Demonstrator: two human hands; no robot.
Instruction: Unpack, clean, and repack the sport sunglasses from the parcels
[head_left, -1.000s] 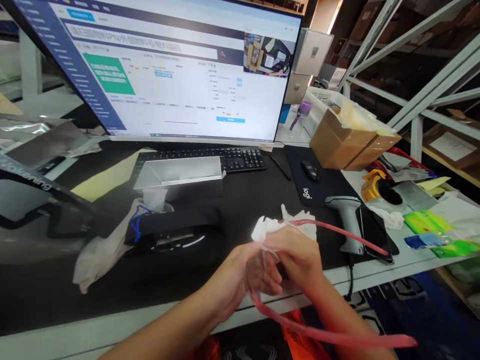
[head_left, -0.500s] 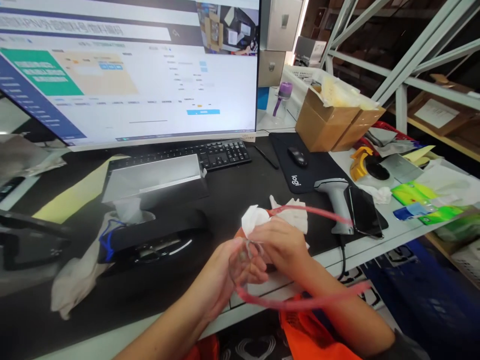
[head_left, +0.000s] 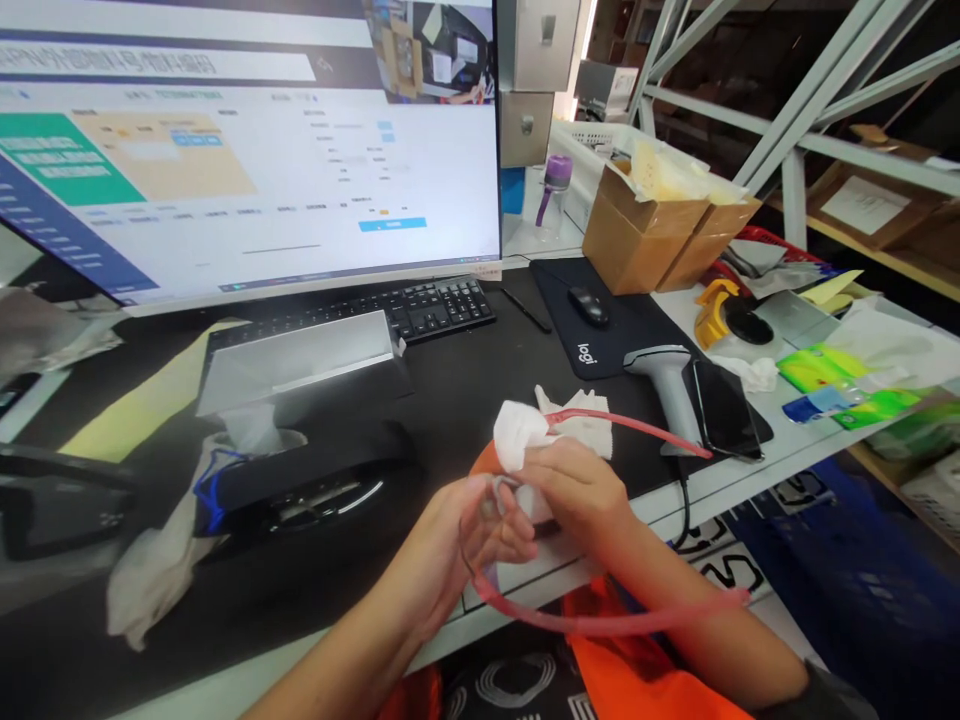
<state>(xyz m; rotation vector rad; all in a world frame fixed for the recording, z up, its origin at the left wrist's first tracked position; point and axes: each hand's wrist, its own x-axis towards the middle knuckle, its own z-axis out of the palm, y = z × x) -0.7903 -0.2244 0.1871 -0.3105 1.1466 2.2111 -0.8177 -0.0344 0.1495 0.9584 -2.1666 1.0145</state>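
Note:
My left hand grips a pair of eyeglasses by the front frame. Their two translucent red temples stretch out to the right, one beyond my right hand and one nearer my body. My right hand is closed on a crumpled white tissue, pressed around the farther lens. That lens is mostly covered by tissue and fingers. Just beyond my right hand, a pale cloth-like piece rests on the black desk mat.
A monitor and keyboard stand at the back. An open tissue box and black case lie left. To the right are a mouse, scanner, phone, tape dispenser and cardboard boxes.
The white tissue has shifted slightly right and up around the lens, with my right hand moving a little along it. My left hand keeps its hold on the eyeglasses. The camera view has shifted slightly.

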